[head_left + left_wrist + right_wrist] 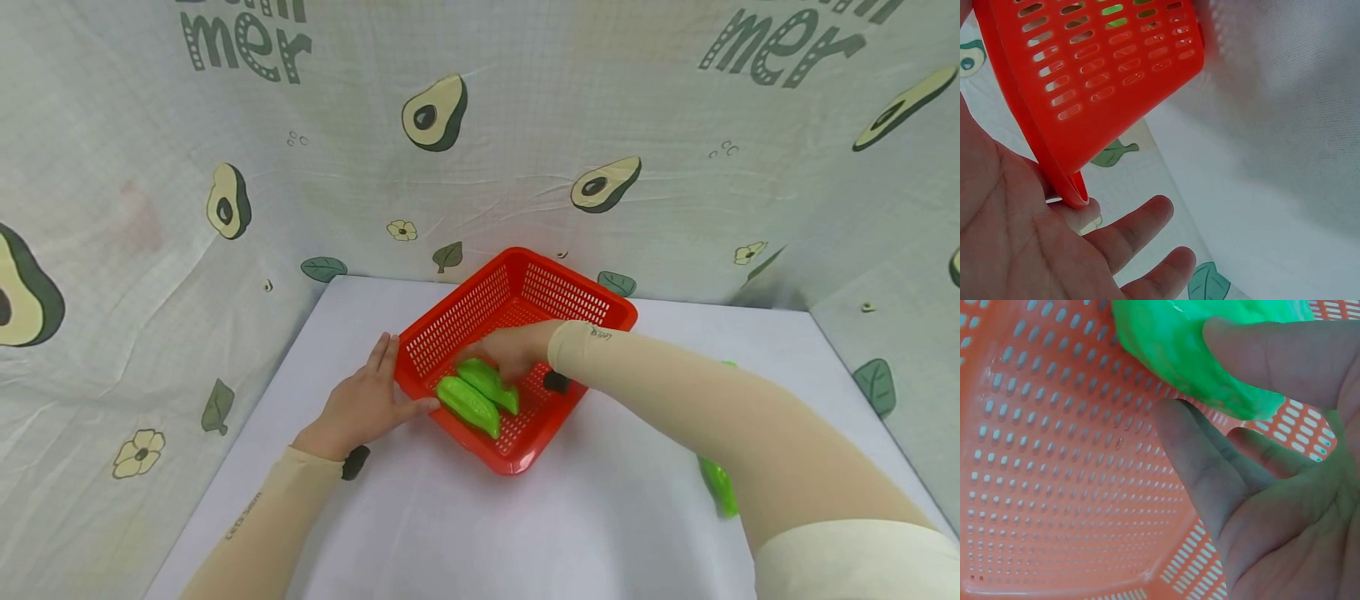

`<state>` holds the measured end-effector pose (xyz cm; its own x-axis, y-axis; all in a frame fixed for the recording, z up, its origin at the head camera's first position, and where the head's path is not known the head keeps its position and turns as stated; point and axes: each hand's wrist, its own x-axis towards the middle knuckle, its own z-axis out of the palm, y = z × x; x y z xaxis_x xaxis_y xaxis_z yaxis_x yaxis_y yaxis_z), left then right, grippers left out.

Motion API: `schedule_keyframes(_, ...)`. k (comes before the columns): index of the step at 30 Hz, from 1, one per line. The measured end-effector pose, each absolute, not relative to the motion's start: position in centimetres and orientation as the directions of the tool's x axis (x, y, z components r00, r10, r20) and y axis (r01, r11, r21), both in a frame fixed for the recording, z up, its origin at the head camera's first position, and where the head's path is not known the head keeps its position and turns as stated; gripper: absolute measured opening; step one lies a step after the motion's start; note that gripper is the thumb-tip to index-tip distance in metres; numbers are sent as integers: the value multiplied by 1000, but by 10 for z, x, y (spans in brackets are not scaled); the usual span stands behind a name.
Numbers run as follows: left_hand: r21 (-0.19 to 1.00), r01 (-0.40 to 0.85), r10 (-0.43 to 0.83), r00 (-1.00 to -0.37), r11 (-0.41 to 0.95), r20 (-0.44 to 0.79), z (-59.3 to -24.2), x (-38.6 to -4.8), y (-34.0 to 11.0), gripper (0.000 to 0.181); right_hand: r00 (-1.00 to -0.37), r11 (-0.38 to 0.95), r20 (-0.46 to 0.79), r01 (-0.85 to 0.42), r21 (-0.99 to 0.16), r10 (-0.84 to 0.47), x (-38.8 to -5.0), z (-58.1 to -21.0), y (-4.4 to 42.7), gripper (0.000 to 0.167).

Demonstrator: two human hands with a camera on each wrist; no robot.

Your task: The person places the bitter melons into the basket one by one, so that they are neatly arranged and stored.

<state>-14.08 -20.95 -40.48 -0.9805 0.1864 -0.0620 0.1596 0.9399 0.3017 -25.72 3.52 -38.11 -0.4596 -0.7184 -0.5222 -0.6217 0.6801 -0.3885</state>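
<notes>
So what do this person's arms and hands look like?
The left hand and right hand are bare. The left arm sleeve and right arm sleeve are beige with small dark lettering. Small black blocks show at both wrists, and a white sleeve lies higher up the right arm.

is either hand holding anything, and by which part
No grip shows. The left hand rests open against the red basket at its corner rim; the right hand has its thumb against a green pepper, fingers not closed round it.
</notes>
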Motion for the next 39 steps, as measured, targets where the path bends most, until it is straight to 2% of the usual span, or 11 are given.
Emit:
schedule_keyframes(5,303,162,189,-980,939,-60,-403,-140,-208,127,-472,696,-524,-588,-412,-709,-258,-374,40,83)
schedule_keyframes(11,305,159,188,-980,939,-67,-402,-140,-209,126,-526,708,-477,-567,-421,-704,-260,-349,54,83)
schedule_keyframes(18,293,149,180,-980,945,-80,-403,-142,-211,127,-579,708,-407,-573,-413,-706,-258,-308,92,80)
schedule_keyframes(23,283,151,179,-981,947,-75,-404,-143,-214,126,-610,695,-343,-565,-445,-715,-247,-292,126,77)
schedule_keyframes(29,284,151,177,-982,947,-68,-405,-142,-214,127,-631,685,-307,-532,-498,-712,-221,-298,176,75)
schedule_keyframes(36,280,165,192,-979,946,-69,-404,-141,-210,127,-699,712,-310,-401,-577,-645,-183,-316,236,75)
schedule_keyframes(39,283,160,189,-979,946,-76,-403,-141,-211,127,-717,701,-274,-402,-589,-641,-171,-325,255,74)
